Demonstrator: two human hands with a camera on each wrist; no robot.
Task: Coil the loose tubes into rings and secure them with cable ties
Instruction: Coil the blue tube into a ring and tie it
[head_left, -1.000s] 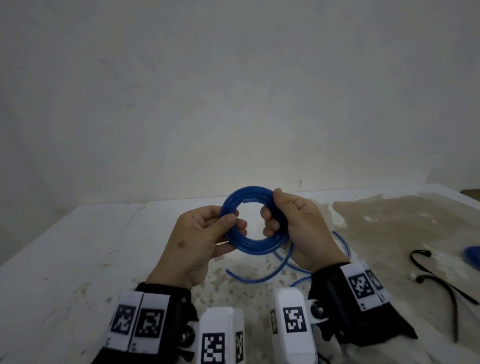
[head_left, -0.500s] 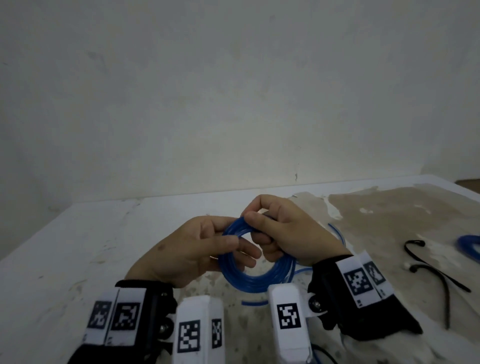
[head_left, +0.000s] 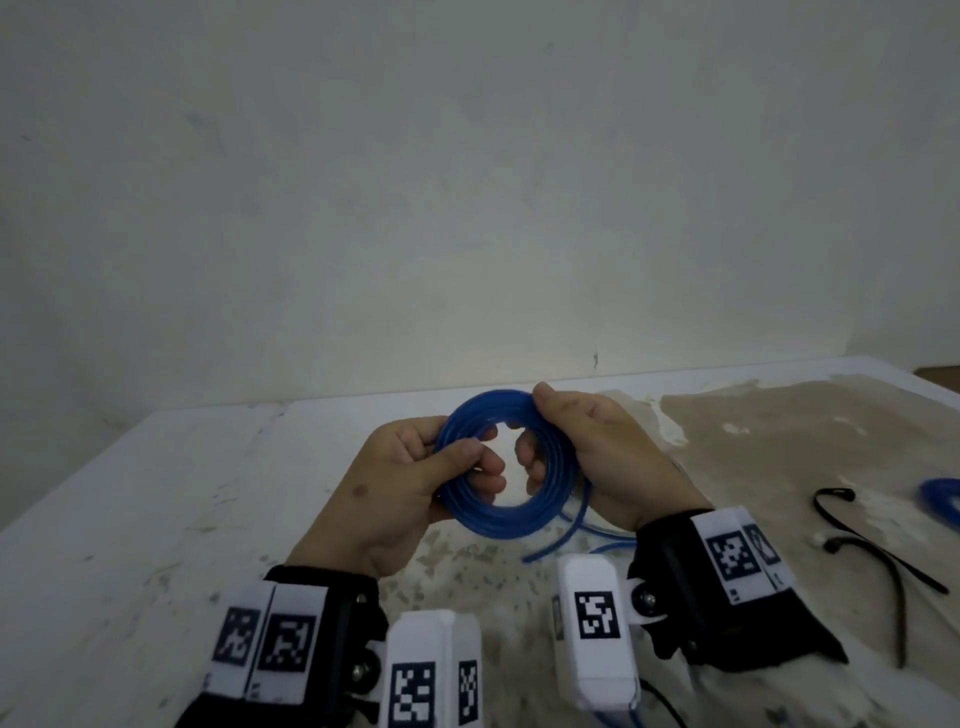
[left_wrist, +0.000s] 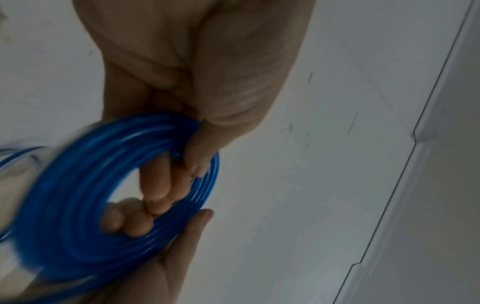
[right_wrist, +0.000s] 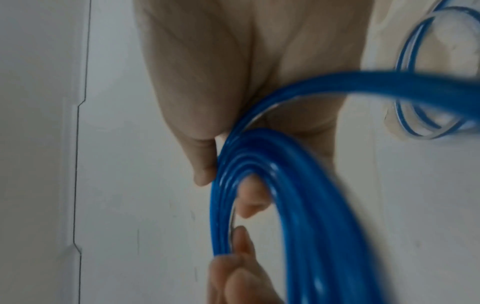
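Note:
A blue tube wound into a ring of several turns (head_left: 501, 512) is held upright above the table between both hands. My left hand (head_left: 415, 478) pinches the ring's left side (left_wrist: 197, 160) between thumb and fingers. My right hand (head_left: 587, 452) grips the ring's right side (right_wrist: 233, 168), thumb on the outside, fingers through the middle. A loose tail of the tube (head_left: 566, 535) hangs from the ring's lower right down to the table. Two black cable ties (head_left: 878, 551) lie on the table to the right.
A second blue tube coil (head_left: 943, 496) shows at the right edge of the head view. The white table (head_left: 156, 519) is stained brown on its right half and ends at a pale wall behind. Wrist cameras with marker tags sit below the hands.
The ring has been lifted and turned back upright; half a second ago it tilted lower with the right hand over its top. The right hand now grips the right side again.

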